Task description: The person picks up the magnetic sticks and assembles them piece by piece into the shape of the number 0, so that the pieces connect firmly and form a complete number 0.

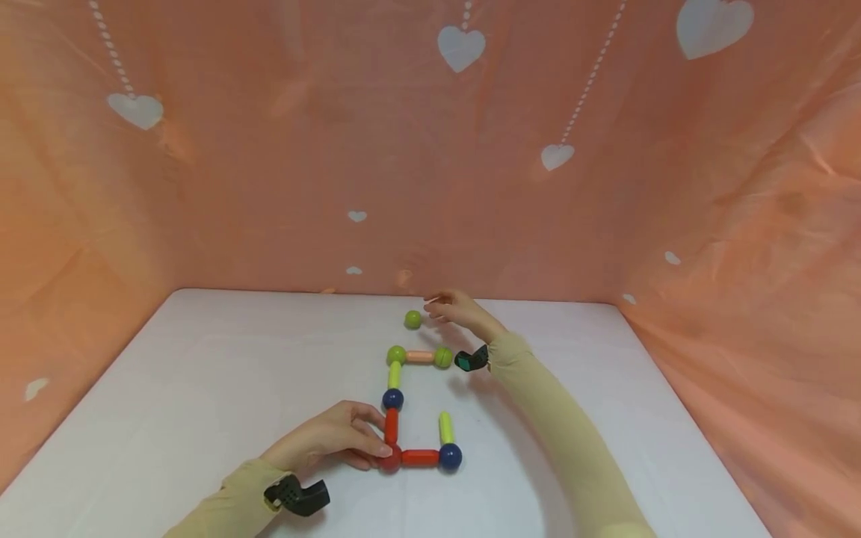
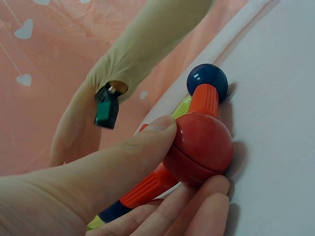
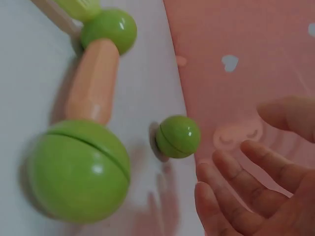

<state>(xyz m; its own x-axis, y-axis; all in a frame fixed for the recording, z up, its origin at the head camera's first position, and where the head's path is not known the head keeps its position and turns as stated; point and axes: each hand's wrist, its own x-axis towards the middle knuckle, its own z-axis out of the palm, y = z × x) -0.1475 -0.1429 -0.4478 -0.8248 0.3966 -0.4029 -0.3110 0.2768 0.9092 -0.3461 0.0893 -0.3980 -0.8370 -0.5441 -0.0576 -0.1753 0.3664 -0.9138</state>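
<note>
A chain of balls and rods lies on the table. My left hand (image 1: 339, 436) holds its red ball (image 2: 201, 147) between thumb and fingers. From that ball one red rod (image 1: 420, 458) runs right to a blue ball (image 1: 450, 456) with a yellow-green rod (image 1: 446, 427). Another red rod (image 1: 392, 426) leads away to a second blue ball (image 1: 393, 399), a yellow-green rod (image 1: 394, 375), a green ball (image 1: 396, 355), an orange rod (image 1: 420, 357) and another green ball (image 3: 81, 172). Beyond them sits a loose green ball (image 3: 178, 136). My right hand (image 1: 460, 310) hovers just right of it, fingers loosely spread, touching nothing.
The white table (image 1: 235, 359) has its far edge close behind the loose green ball. Pink cloth (image 1: 303, 149) with white hearts hangs around the back and sides. A small black device (image 1: 473, 359) is worn on the right wrist, another (image 1: 297, 496) on the left.
</note>
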